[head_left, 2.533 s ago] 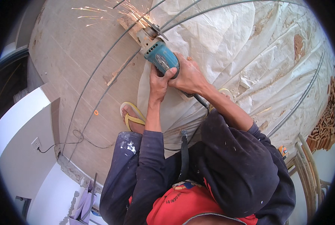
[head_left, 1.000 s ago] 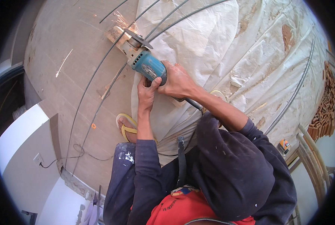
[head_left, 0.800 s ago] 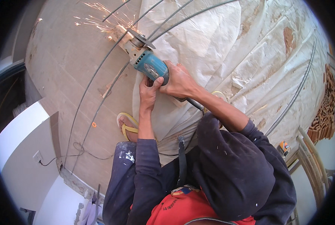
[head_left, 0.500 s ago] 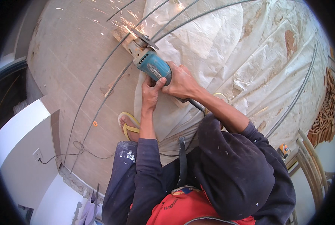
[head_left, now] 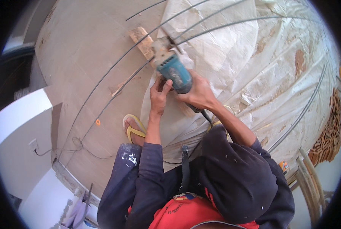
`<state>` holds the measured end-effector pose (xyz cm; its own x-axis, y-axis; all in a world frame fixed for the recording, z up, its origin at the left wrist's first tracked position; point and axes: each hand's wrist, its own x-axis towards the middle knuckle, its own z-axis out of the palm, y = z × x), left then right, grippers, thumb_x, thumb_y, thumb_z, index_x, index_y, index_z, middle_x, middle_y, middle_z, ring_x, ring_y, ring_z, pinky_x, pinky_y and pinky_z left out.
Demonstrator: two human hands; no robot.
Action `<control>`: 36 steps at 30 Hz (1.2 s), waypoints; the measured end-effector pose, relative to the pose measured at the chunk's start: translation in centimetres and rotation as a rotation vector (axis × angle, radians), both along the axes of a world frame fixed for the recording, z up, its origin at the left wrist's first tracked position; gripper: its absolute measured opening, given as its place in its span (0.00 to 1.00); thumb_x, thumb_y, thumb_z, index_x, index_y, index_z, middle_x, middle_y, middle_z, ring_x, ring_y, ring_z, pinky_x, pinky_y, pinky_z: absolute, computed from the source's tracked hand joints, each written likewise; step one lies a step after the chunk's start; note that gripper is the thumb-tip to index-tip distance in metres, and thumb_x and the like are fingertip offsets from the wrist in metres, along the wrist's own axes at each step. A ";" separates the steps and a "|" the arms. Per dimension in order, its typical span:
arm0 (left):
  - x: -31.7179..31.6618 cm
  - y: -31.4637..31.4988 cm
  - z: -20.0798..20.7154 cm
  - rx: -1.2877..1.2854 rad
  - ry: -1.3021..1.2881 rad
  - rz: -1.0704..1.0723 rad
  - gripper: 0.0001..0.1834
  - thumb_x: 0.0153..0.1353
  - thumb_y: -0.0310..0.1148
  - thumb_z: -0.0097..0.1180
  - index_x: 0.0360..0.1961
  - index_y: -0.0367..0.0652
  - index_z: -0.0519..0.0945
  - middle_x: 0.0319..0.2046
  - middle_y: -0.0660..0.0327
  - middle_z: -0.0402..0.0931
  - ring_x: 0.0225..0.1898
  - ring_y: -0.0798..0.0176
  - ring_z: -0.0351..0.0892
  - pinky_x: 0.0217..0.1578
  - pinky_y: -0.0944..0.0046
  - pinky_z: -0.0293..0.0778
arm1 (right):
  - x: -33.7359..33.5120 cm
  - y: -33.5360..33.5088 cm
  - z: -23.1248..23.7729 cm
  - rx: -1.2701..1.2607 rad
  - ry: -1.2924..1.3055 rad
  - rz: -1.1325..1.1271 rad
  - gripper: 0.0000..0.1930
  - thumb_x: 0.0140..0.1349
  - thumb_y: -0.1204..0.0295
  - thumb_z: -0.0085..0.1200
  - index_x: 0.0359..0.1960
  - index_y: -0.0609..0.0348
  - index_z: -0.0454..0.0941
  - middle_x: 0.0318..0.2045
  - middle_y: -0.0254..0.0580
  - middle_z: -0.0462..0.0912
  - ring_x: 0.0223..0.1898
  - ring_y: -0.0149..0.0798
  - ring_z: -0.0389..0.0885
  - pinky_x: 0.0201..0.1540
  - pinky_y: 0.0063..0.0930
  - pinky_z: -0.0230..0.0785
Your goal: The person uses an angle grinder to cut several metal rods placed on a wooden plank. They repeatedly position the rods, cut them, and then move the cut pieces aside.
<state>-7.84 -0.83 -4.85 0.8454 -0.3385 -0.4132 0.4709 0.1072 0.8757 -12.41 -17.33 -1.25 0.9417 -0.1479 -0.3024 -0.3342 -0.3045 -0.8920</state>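
Observation:
An angle grinder with a teal body and a thin cutting disc is held between both hands. My right hand wraps its rear body from the right. My left hand grips the underside from the left, thumb against the casing. The disc stands close to long thin steel rods, which pass over a wooden block on the floor. No sparks show. Blur on the grinder's head hides whether the disc touches a rod. The grinder's black cord runs back toward my knees.
Crumpled white plastic sheeting covers the floor on the right, with more rods lying on it. Stacked bricks and wooden poles stand at the far right. A wall outlet with a plugged cord is at left.
The sparks at the disc have stopped. The grinder appears farther right and slightly lower, off the left rod where it was sparking. Both hands keep their hold, and the whole view has shifted.

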 end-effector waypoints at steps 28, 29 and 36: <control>2.5 -3.3 -3.5 1.505 -0.280 0.067 0.36 0.49 0.50 0.62 0.49 0.31 0.66 0.44 0.46 0.67 0.48 0.43 0.73 0.40 0.43 0.74 | -3.5 -4.7 4.2 0.070 0.186 -0.193 0.35 0.36 0.66 0.67 0.50 0.69 0.73 0.36 0.49 0.83 0.38 0.41 0.82 0.47 0.33 0.73; 2.6 -3.4 -3.3 1.519 -0.285 0.068 0.36 0.49 0.51 0.62 0.49 0.31 0.66 0.44 0.46 0.67 0.47 0.43 0.73 0.40 0.43 0.74 | -3.3 -4.5 4.1 0.062 0.191 -0.191 0.35 0.36 0.66 0.67 0.50 0.69 0.72 0.36 0.49 0.83 0.38 0.41 0.82 0.47 0.33 0.73; 2.5 -2.8 -2.3 1.441 -0.291 0.029 0.39 0.50 0.53 0.64 0.51 0.33 0.66 0.45 0.45 0.69 0.47 0.42 0.75 0.43 0.45 0.74 | -2.1 -3.3 4.1 0.006 0.130 -0.128 0.37 0.36 0.66 0.66 0.52 0.71 0.71 0.36 0.54 0.83 0.39 0.45 0.83 0.48 0.35 0.73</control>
<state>-5.31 -3.66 -7.12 0.9552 0.2276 -0.1893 0.2762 -0.9154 0.2928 -14.53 -20.60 2.84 0.8683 -0.2616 -0.4214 -0.4823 -0.2474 -0.8403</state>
